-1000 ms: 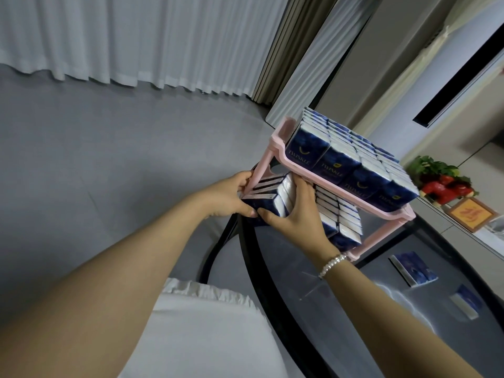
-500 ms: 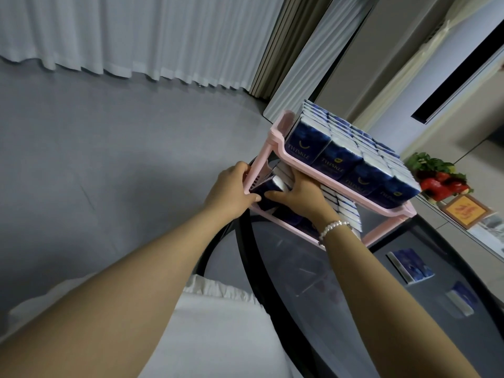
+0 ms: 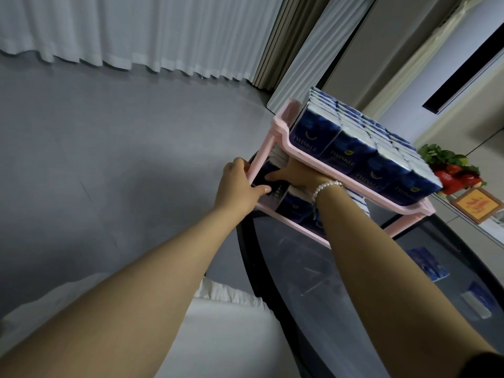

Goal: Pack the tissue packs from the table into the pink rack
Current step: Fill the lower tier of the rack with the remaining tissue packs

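Progress: your pink rack (image 3: pixel 283 133) has its top shelf packed full of tissue packs (image 3: pixel 354 148), and the lower shelf looks mostly filled.
Left to do: two loose packs (image 3: pixel 428 264) lie on the black glass table (image 3: pixel 313 282), well apart from your hands.
Left hand (image 3: pixel 240 186): fingers curled at the rack's corner post, thumb against a lower-shelf pack (image 3: pixel 268 177).
Right hand (image 3: pixel 298 174): reaching under the top shelf, fingers pressing that pack inward; you can't see whether they grip it.
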Available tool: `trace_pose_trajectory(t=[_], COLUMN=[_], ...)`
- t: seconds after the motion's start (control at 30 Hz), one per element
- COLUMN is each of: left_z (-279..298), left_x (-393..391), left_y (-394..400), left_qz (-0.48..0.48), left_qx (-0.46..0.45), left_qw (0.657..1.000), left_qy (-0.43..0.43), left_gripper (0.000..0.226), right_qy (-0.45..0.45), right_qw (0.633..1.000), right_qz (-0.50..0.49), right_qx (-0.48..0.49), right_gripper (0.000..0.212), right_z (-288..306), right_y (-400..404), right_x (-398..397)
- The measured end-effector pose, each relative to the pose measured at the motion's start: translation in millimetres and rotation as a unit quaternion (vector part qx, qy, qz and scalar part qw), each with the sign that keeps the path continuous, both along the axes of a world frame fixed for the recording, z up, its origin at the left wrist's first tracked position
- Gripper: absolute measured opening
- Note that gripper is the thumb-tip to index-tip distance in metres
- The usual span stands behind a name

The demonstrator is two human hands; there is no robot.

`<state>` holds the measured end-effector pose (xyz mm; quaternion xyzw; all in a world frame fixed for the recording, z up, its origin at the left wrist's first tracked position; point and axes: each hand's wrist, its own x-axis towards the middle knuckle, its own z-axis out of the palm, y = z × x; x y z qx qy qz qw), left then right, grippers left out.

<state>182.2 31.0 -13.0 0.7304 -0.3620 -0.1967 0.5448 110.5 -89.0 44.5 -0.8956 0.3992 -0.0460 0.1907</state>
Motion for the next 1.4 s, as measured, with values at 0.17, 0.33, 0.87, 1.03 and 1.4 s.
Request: trace_pose_trajectory(t=[0.17,0.33,0.87,1.03,1.4], left_z=[-1.8,-1.8,2.3,3.4,2.5], left_x=[0.5,0.0,-5.0,-11.4,-39.9], left_y=[-4.6,-6.1,-1.1,2.4,21.3], left_qz=[0.005,0.007,0.003,0.000,0.017], left_qx=[-0.003,0.002,0.011,0.008,0.009], left_qw=[1.000,1.000,1.000,1.000,1.000], left_qy=[0.020,0.029,0.017,0.003,0.011], left_gripper=[0.050,0.054,0.058,0.058,0.072], right_qy=[0.013,0.034,0.002,-0.046,-0.124], right_qw=[0.999,0.999,0.997,0.995,0.990], right_qz=[0.020,0.001,-0.076,-0.086,-0.066], right_qx=[0.039,-0.029,-0.004,0.030,-0.011], right_gripper=[0.061,0.056,0.060,0.060,0.047], right_z=[-4.6,-9.5,-13.2,-8.6,-11.5], right_y=[-4.1,-10.3,-6.4,3.0,32.9], right_x=[-3.6,-3.8,-5.2,-13.8,-64.0])
